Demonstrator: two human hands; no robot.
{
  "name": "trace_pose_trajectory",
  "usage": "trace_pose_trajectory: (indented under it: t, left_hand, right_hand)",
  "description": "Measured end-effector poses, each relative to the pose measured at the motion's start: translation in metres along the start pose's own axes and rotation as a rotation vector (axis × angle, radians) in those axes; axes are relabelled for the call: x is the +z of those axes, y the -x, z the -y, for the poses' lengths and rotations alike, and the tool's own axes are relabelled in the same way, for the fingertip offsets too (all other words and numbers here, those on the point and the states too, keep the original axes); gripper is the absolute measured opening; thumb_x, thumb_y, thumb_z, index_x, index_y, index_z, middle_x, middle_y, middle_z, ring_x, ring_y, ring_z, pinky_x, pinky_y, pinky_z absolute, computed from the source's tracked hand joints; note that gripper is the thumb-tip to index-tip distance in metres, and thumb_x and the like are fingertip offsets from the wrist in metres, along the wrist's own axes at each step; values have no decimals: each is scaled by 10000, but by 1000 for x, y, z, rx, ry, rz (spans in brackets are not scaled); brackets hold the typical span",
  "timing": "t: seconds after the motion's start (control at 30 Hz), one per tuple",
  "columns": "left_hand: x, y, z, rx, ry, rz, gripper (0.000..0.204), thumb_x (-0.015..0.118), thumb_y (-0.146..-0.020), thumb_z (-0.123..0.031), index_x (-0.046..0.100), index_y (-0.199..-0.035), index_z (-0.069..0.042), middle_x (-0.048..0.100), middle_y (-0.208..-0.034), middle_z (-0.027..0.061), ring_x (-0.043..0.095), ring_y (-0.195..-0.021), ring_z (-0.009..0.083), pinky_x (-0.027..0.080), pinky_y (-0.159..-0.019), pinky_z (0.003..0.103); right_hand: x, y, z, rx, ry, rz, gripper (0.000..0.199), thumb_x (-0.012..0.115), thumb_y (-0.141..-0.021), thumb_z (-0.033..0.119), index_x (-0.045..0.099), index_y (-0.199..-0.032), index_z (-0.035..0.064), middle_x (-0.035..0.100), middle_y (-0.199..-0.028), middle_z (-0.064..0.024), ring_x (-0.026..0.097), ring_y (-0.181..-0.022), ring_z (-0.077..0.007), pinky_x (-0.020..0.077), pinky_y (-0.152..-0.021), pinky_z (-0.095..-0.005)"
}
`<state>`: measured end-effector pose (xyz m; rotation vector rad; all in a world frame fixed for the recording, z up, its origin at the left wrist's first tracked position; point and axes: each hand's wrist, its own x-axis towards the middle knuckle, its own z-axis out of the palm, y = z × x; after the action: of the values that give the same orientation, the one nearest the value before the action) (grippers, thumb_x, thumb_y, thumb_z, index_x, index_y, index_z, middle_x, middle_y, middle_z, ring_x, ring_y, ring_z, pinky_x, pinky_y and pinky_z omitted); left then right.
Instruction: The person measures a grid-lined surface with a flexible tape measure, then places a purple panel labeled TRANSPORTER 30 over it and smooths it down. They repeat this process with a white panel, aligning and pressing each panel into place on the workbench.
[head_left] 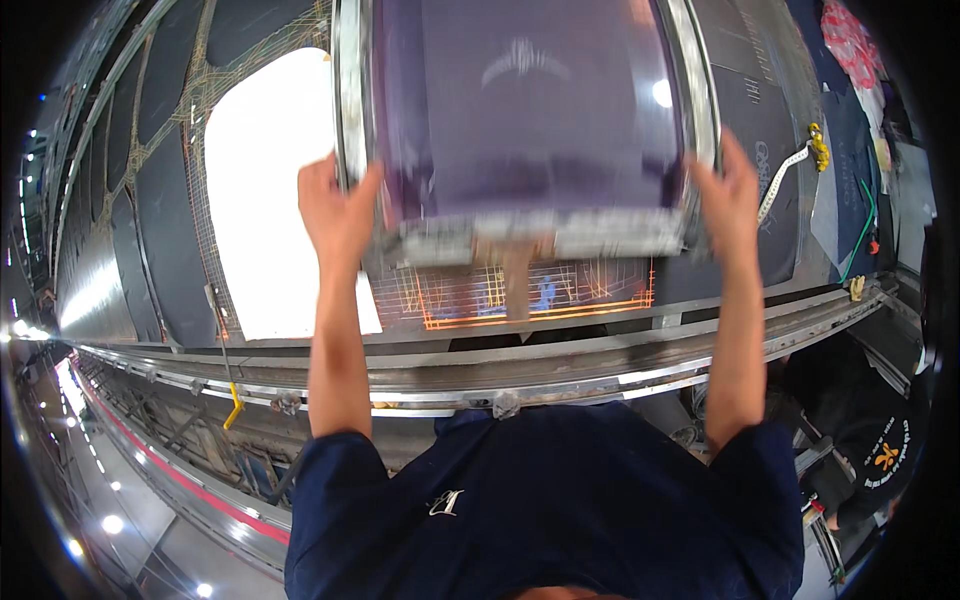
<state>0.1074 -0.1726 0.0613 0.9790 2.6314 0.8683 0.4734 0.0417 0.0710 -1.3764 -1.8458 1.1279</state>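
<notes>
Framed purple screen (530, 140) over the table (600, 328), ahead of and between left hand (338, 210) and right hand (727, 200), both equally near and gripping opposite side rails, which run away from the body; far end out of view.

Far right of me: yellow tape measure (819, 147), white blade out. Red-and-white patterned cloth (850, 45) beyond it; thin green cord (872, 212), curved, nearer me. Lower right, person in black shirt (860, 430), orange print. My left: thin rod with bent yellow end (235, 408), long red strip (150, 445) lower down.
</notes>
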Motion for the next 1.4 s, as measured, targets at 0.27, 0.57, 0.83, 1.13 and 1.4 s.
trace_pose_trajectory:
  t: [0.27,0.57,0.83,1.13,1.4]
  left_hand:
    - [-21,151,54,-119,59,13,451,777,-779,-161,660,-1184,-2,504,-1042,79,531,-955,224,445,-848,349]
    - [0,170,55,-90,140,-19,501,797,-780,-149,645,-1236,-6,492,-1021,38,452,-842,161,411,-744,300]
    - [9,180,54,-74,36,-14,500,783,-785,-122,638,-1245,11,518,-1055,61,541,-950,195,453,-811,338]
    - [12,181,50,-41,17,-24,542,745,-805,-61,597,-1318,26,487,-1279,129,511,-1158,231,440,-950,341]
    - [33,156,-15,508,-127,386,593,808,-766,-291,657,-1321,-146,368,-1543,241,308,-1443,448,250,-1167,562]
  right_hand:
    - [14,162,-49,172,-129,7,628,641,-904,10,385,-1467,-96,487,-1459,-215,491,-1326,-235,366,-1116,-347]
    - [-4,152,-71,81,-55,28,633,655,-910,52,396,-1474,-76,429,-1517,-238,402,-1417,-267,307,-1153,-348]
    - [-10,163,-80,2,363,30,637,652,-892,111,427,-1470,-36,446,-1528,-186,245,-1512,-335,137,-1218,-458]
    - [2,166,-69,74,419,-5,666,625,-897,128,379,-1492,-41,350,-1571,-233,245,-1499,-395,167,-1204,-482]
    - [43,152,-12,-364,669,416,592,800,-793,291,628,-1359,309,297,-1608,-199,234,-1500,-414,202,-1178,-553]
